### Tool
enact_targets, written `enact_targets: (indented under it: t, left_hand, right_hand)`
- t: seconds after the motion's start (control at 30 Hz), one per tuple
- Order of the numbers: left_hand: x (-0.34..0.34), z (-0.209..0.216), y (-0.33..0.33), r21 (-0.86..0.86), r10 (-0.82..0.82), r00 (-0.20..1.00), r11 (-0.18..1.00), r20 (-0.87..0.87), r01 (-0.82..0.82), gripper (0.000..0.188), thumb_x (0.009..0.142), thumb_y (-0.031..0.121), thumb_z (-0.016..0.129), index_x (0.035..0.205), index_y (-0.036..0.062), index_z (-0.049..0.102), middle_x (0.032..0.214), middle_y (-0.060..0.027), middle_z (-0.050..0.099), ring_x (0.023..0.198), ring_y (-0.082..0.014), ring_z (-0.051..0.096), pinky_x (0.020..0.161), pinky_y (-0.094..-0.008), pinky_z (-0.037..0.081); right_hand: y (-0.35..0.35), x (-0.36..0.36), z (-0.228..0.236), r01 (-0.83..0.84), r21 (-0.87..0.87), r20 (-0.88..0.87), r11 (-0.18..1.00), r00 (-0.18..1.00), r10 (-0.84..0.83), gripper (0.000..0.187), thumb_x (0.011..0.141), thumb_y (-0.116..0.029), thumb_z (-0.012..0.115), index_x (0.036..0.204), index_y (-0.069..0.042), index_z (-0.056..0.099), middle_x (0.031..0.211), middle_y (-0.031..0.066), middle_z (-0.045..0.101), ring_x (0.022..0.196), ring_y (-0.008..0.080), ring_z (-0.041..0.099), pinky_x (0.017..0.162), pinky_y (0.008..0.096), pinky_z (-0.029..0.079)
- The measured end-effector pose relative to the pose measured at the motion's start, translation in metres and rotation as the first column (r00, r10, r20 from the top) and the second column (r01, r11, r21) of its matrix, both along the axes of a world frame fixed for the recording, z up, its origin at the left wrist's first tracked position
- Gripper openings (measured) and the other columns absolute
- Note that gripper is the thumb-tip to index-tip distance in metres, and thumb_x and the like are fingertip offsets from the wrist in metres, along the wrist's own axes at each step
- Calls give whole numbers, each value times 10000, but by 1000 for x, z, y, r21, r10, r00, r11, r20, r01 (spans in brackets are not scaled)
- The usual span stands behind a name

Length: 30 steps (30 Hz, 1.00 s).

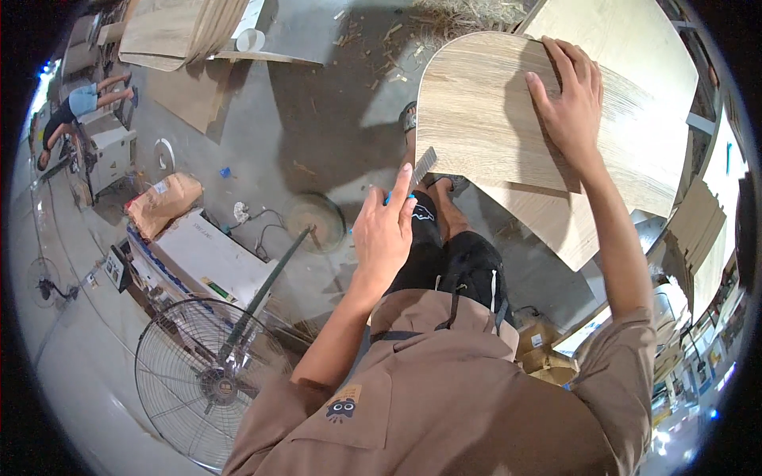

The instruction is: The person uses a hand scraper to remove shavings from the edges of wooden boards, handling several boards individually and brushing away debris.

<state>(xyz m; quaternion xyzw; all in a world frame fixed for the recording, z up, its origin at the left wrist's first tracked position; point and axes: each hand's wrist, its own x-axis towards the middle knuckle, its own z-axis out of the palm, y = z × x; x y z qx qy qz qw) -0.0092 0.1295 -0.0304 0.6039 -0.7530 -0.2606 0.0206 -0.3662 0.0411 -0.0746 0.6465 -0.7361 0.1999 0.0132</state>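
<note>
**A:** Wood-grain panel (492, 119), pale, flat, with 1 rounded corner: where does it sit?

**B:** It stands in front of the person, above the black-trousered knees, tilted so its broad face looks up at the camera. Its rounded corner points toward the grey concrete floor (317, 119). More pale boards (635, 55) of the same kind lie behind the panel, partly under it.

**A:** And the hands?

**B:** The right hand (567, 103) lies flat on the panel's face, fingers spread and pressing, not curled round anything. The left hand (385, 230) is just beside the panel's left edge, fingers closed on a small blue-handled tool with a grey ridged blade (421, 168), whose tip is at that edge. Whether it is a file or a scraper I cannot tell.

**A:** How would you judge the panel to handle?

**B:** Stiff, I think; it shows no sag though it is held by 1 palm. It looks thin for its width, so probably moderate in weight but awkward and prone to swing. The laminated face looks smooth, so a flat palm could slip; the edges and corners would likely chip if knocked on the floor.

**A:** Where to take hold?

**B:** By 2 opposite edges, fingers wrapped over them, clear of the edge beside the tool.
</note>
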Motion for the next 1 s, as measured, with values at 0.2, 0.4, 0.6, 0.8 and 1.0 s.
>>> enact_targets:
  t: [0.2, 0.4, 0.6, 0.8, 1.0]
  left_hand:
    - [4, -1, 9, 45, -43, 998, 998, -35, 45, 551, 1128, 253, 607, 1671, 259, 510, 978, -183, 614, 886, -402, 657, 777, -500, 554]
    - [4, 0, 0, -50, -55, 997, 997, -59, 52, 585, 1099, 251, 651, 1668, 263, 515, 921, -172, 597, 818, -372, 645, 715, -491, 552]
    - [-7, 7, 0, 21, -22, 998, 999, -65, 24, 530, 1116, 240, 639, 1639, 240, 556, 959, -172, 626, 818, -391, 658, 739, -493, 547]
    - [-10, 4, 7, 26, -22, 998, 999, -58, 24, 546, 1129, 238, 615, 1665, 213, 512, 991, -182, 649, 856, -413, 684, 750, -511, 555]
    - [-9, 2, 11, 36, 3, 997, 999, -72, 0, 549, 1142, 246, 594, 1678, 185, 491, 1038, -197, 670, 894, -424, 697, 782, -519, 561]
  right_hand:
    - [-1, 0, 3, 1, 77, -13, 997, 1000, 0, 621, 1034, -487, 700, 1592, -239, 585, 1581, 118, 521, 1524, 346, 430, 1306, 533, 311]
    - [-6, 10, 10, 60, 69, -27, 996, 998, -59, 707, 1029, -525, 706, 1639, -210, 535, 1654, 87, 457, 1520, 338, 440, 1292, 575, 325]
    - [-17, 32, 15, 196, -4, -81, 981, 977, -196, 548, 1039, -354, 701, 1485, -60, 584, 1493, 203, 572, 1472, 418, 479, 1263, 549, 336]
    - [-13, 44, 14, 297, -37, -66, 954, 952, -299, 543, 1048, -364, 693, 1495, -73, 590, 1511, 182, 591, 1501, 375, 480, 1298, 540, 309]
    - [-15, 40, 15, 315, -34, 6, 949, 949, -315, 523, 1018, -376, 735, 1432, -69, 648, 1486, 166, 614, 1496, 362, 493, 1301, 529, 309]
